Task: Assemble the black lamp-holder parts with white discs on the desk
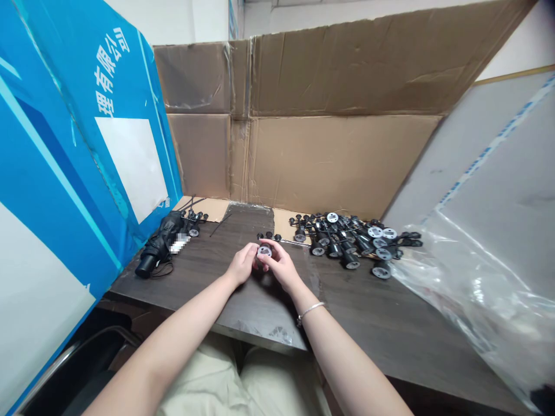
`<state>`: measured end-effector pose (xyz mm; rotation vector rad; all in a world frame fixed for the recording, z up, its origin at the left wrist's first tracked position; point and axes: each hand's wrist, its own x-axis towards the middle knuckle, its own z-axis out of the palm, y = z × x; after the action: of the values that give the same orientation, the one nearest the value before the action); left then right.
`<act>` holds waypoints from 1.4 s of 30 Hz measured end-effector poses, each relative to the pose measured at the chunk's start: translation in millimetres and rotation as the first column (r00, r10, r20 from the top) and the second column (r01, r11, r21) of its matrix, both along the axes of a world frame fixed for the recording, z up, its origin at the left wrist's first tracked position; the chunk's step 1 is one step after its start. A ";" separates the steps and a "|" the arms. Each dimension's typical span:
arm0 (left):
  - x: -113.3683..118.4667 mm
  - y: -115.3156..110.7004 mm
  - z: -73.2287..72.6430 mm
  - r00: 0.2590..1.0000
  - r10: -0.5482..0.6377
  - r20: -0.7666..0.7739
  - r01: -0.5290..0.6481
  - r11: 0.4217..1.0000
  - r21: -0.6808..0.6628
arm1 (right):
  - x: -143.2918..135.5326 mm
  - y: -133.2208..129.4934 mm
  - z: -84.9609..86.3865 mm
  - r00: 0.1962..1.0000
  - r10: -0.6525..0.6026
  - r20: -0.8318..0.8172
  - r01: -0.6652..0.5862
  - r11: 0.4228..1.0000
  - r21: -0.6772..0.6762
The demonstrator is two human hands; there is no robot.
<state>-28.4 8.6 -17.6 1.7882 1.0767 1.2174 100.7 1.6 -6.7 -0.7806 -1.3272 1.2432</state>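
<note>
Both hands meet at the middle of the dark table and hold one small black part with a round silver face. My left hand grips it from the left. My right hand, with a thin bracelet on its wrist, grips it from the right, thumb and fingers around the disc. Small black prongs of the part stick up just behind the fingers. A pile of several like black parts with silver discs lies to the right of the hands.
A folded black umbrella lies at the left, with a few black parts beside it. A clear plastic bag spreads at the right. Cardboard walls stand behind; a blue and white carton stands at the left.
</note>
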 end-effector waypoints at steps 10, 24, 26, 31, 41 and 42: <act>-1.5 -3.3 7.8 0.990 0.056 -0.131 -0.057 0.998 -0.002 | 3.7 2.4 -4.9 0.993 0.074 0.095 -0.073 0.997 -0.006; -2.2 -1.1 4.0 0.981 0.021 -0.192 -0.014 0.999 0.040 | 11.0 2.8 -0.8 0.983 0.154 0.103 -0.148 0.987 -0.059; -2.3 -0.5 4.0 0.982 0.029 -0.186 -0.022 0.999 0.039 | 9.8 2.6 -2.0 0.984 0.139 0.108 -0.135 0.990 -0.049; -3.3 1.5 4.9 0.990 0.097 -0.098 -0.095 0.995 0.024 | 0.7 1.3 -3.6 0.994 0.106 0.023 -0.104 0.992 -0.065; -1.6 -6.1 9.5 0.989 0.095 -0.110 -0.090 0.995 0.050 | 2.3 1.3 -1.4 0.985 0.140 -0.103 -0.156 0.974 -0.165; -1.9 -6.0 9.5 0.986 0.113 -0.119 -0.106 0.992 0.063 | 2.0 1.2 -1.1 0.983 0.152 -0.103 -0.168 0.971 -0.172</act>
<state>-30.2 2.6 -8.0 1.8883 1.2360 1.2265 102.7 2.8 -7.9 -0.7460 -1.2357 1.5259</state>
